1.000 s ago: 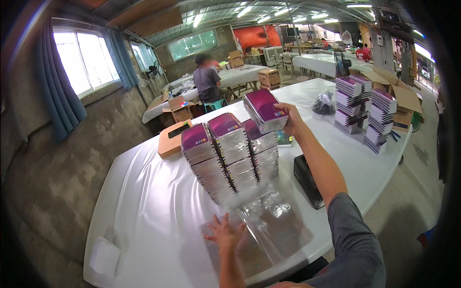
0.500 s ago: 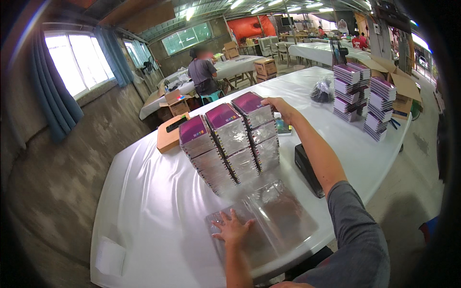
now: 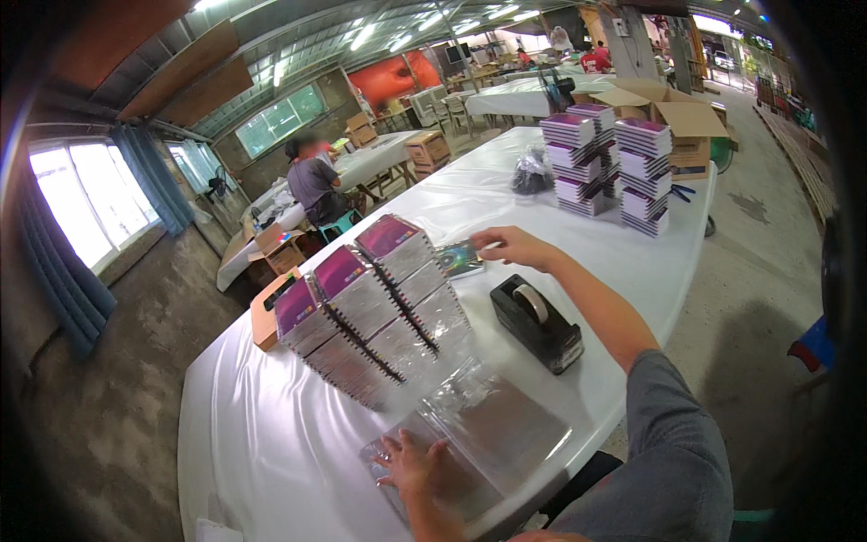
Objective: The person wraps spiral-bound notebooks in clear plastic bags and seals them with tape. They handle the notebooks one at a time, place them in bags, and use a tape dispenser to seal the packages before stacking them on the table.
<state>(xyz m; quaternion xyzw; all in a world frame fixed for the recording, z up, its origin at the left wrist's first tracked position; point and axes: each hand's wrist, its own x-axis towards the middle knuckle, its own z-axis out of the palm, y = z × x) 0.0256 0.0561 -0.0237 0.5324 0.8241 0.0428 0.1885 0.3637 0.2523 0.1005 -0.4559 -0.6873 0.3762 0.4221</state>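
Observation:
My left hand (image 3: pixel 414 465) lies flat, fingers spread, on a pile of clear plastic bags (image 3: pixel 506 420) at the near side of the table. My right hand (image 3: pixel 515 246) reaches out above the table and looks empty, its fingers loosely bent and apart. Just beyond its fingertips lies a flat, dark and green picture-covered item (image 3: pixel 461 258). To the left stand three tall, side-by-side stacks of purple-covered notebooks (image 3: pixel 397 271) in clear wrap, with dark bound edges. A black tape dispenser (image 3: pixel 537 325) sits below my right forearm.
Unwrapped purple-topped notebook stacks (image 3: pixel 578 167) stand at the far right, before an open carton (image 3: pixel 682 131). A dark bundle in clear plastic (image 3: pixel 533 172) lies beside them. A brown box (image 3: pixel 265 316) is behind the wrapped stacks. A person (image 3: pixel 314 185) sits at another table.
My right hand has left the top corner of the right-hand wrapped stack and moved off to its right. My left hand stays on the plastic bags. The view has turned to the right.

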